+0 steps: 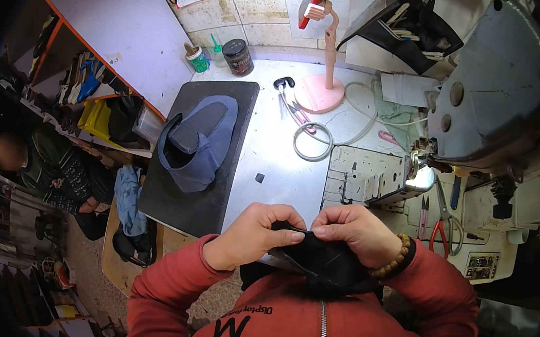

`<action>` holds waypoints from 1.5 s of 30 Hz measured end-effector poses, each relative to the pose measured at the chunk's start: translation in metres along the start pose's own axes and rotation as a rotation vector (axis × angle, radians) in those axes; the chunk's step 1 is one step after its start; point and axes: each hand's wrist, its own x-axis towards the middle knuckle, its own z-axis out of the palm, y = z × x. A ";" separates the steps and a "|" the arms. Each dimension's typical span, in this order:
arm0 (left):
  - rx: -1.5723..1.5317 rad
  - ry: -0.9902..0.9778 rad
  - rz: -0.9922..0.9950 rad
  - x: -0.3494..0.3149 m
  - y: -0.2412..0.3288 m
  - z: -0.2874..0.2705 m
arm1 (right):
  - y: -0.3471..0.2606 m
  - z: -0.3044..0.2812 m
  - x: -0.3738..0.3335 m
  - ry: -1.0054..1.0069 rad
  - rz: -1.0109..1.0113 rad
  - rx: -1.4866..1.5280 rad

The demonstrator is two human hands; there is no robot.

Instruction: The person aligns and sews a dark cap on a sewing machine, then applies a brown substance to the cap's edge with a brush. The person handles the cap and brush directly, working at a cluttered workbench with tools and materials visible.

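One sewing machine (pixel 501 101) stands at the right of your worktop (pixel 276 169); one black board (pixel 187 209) lies on the left, bearing one blue-grey sewn piece (pixel 204 155). One black piece (pixel 333 260) is near, in front of your chest. One pink stand (pixel 328 76) rises at the far side. Your left hand (pixel 257 230) and right hand (pixel 355 233), two in all, have their fingers pinched on the black piece's upper edge. You seem to be lining up or folding that edge; the next move calls for an even grip. One pair of red-handled scissors (pixel 444 216) lies right; one small dark scrap (pixel 260 178) lies mid-worktop.
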 end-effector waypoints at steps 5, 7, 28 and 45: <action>-0.119 0.003 -0.034 -0.002 -0.003 -0.003 | -0.007 -0.009 -0.006 0.032 -0.074 -0.386; -0.097 0.004 -0.026 -0.002 -0.002 -0.004 | -0.006 -0.010 -0.008 0.035 -0.056 -0.382; 0.068 -0.259 -0.053 0.007 0.009 -0.003 | -0.008 0.003 -0.019 -0.011 -0.102 -0.522; -0.159 -0.156 -0.127 0.005 0.015 -0.001 | -0.009 0.015 -0.026 0.191 -0.553 -0.861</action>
